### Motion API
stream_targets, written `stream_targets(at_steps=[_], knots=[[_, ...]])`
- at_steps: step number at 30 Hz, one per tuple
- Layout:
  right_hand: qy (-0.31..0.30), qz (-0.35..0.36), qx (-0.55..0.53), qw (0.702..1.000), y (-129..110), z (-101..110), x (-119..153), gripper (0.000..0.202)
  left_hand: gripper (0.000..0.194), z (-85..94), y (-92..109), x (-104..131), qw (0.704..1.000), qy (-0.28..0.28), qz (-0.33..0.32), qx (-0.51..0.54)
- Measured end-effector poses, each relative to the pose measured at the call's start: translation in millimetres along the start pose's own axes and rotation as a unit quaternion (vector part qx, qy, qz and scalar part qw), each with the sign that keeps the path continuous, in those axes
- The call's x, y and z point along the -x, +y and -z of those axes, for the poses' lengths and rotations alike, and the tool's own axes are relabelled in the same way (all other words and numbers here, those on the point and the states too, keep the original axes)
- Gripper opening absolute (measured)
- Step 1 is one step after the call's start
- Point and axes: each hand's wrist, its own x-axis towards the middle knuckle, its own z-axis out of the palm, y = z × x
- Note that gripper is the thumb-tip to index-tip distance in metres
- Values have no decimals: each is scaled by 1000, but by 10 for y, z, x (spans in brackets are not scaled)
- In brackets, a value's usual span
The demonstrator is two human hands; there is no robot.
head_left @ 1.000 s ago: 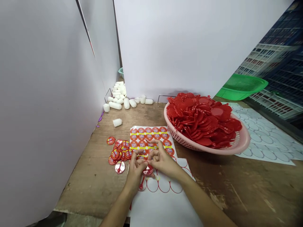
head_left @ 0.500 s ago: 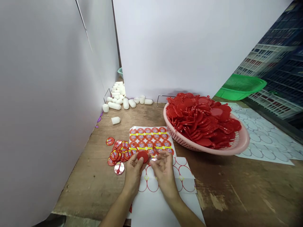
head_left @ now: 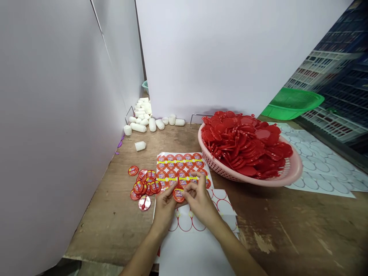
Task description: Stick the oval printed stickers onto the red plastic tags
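Between both hands is a red plastic disc point(head_left: 178, 194) with a short stem, a round printed sticker on its face. My left hand point(head_left: 166, 205) grips the disc from the left. My right hand point(head_left: 198, 197) pinches its right edge between thumb and finger, other fingers bent. Below the hands lies a sheet of round red-and-yellow stickers point(head_left: 180, 165). Nearer me is a white backing sheet with red circle outlines point(head_left: 184, 223). Left of the hands is a loose pile of stickered red discs point(head_left: 144, 187).
A pink basket point(head_left: 221, 172) heaped with plain red discs point(head_left: 244, 142) stands to the right. Several white plastic pieces point(head_left: 139, 127) lie along the back left. Used backing sheets point(head_left: 316, 165) and a green basket point(head_left: 296, 103) are at the far right. White panels point(head_left: 209, 57) wall the table.
The sticker has come from my right hand onto the bare red disc, whose printed face now shows. My right hand has closed in on the disc's edge.
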Motion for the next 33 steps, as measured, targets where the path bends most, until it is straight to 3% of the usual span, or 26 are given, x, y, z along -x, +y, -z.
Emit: stream_targets(at_steps=[7,24,33], knots=[[-2,57,141,988,31,-17,-10,39,46,68,-56,-33,1000,-22,2,15],[12,22,154,988,18,-51,-33,38,41,42,-1,-7,997,14,29,68],[19,15,162,986,20,-71,-34,41,44,9,-21,-20,999,30,24,23]])
